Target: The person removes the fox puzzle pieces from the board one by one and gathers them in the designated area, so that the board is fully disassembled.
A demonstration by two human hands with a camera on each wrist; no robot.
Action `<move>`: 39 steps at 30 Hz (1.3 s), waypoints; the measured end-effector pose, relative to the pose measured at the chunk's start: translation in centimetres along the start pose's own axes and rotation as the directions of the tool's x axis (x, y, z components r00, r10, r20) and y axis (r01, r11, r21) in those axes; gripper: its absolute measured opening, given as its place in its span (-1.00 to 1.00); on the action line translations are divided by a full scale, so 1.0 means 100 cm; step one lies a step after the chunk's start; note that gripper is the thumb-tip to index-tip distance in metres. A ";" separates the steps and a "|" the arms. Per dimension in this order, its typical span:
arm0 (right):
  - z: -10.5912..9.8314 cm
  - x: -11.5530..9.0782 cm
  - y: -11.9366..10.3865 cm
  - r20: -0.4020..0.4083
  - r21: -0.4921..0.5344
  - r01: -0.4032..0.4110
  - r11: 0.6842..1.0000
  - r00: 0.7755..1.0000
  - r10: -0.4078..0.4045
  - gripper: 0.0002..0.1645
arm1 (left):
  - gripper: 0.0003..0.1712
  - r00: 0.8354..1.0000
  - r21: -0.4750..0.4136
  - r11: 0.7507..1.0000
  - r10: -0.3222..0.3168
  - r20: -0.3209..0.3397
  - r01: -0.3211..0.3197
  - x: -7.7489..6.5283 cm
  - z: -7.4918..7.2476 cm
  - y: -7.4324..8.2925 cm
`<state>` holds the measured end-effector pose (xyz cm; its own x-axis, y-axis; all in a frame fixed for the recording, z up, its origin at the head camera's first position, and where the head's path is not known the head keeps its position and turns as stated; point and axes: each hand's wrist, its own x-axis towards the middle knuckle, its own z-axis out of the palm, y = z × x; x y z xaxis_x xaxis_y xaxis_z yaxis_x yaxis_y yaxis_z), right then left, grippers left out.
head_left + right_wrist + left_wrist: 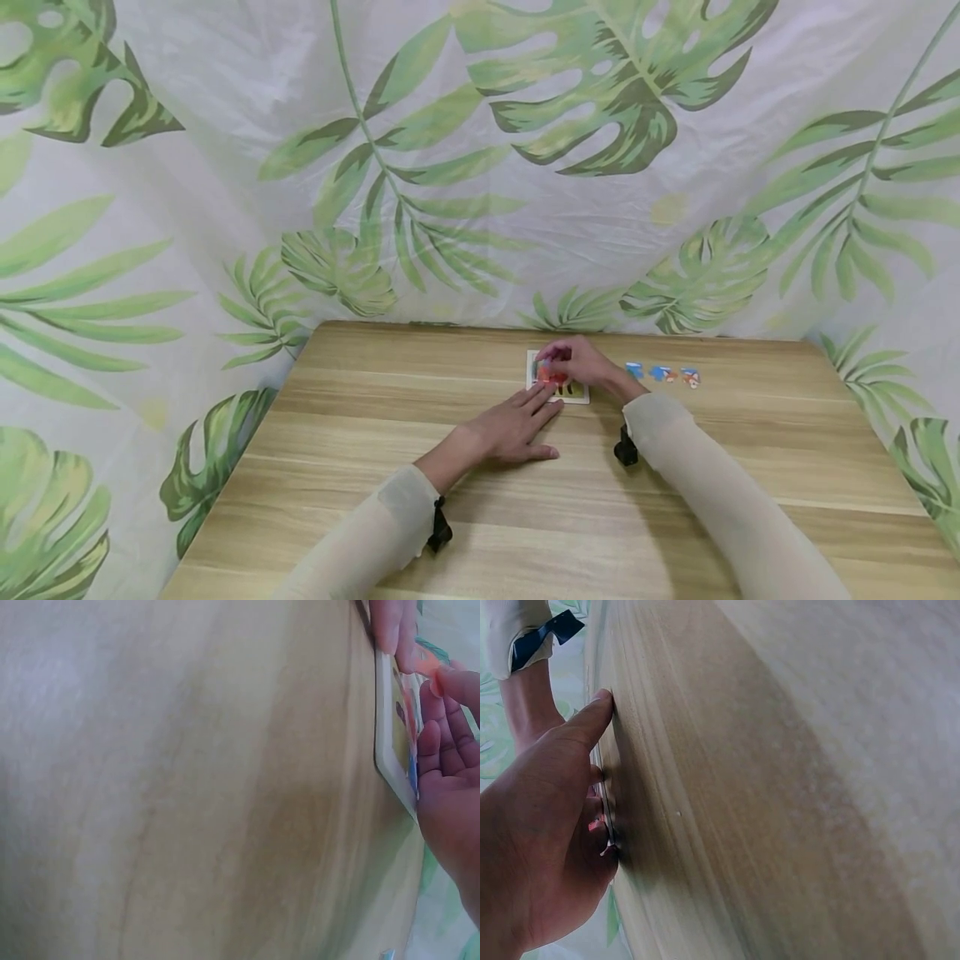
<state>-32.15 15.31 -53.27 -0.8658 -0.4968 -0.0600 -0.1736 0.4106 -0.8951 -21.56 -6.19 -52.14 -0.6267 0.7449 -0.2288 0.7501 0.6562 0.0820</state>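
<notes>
A small picture jigsaw board (581,401) with a white border lies toward the back of the table. My left hand (513,427) rests on its near-left part with fingers stretched out, the thumb on the wood. Above the board, my right hand (587,367) pinches an orange puzzle piece (429,663) between thumb and forefinger, as the right wrist view shows. Its other fingers curl loosely over the picture. The hands hide much of the picture; red and yellow-green parts show between them. In the left wrist view, the left hand (547,787) covers most of the board.
To the right of the board several loose puzzle pieces lie in a row, among them a blue one (633,370) and a blue, white and orange one (691,378). A leaf-patterned cloth (465,208) hangs behind the wooden table (360,400).
</notes>
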 end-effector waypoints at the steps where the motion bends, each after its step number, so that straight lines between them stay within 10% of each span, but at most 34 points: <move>1: 0.000 0.000 0.000 -0.004 0.014 -0.008 1.000 1.000 0.008 -0.75 | 0.01 1.000 0.000 1.000 -0.001 0.002 0.001 0.000 0.000 0.000; 39: -0.044 -0.064 0.001 -0.019 -0.013 0.020 1.000 1.000 -0.021 -0.75 | 0.03 1.000 -0.003 1.000 0.012 -0.013 -0.012 0.002 0.003 -0.002</move>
<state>-28.70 21.90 -50.98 -0.8710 -0.4902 -0.0329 -0.1973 0.4102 -0.8904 -21.74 -6.24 -52.47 -0.6203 0.7543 -0.2153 0.7569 0.6476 0.0879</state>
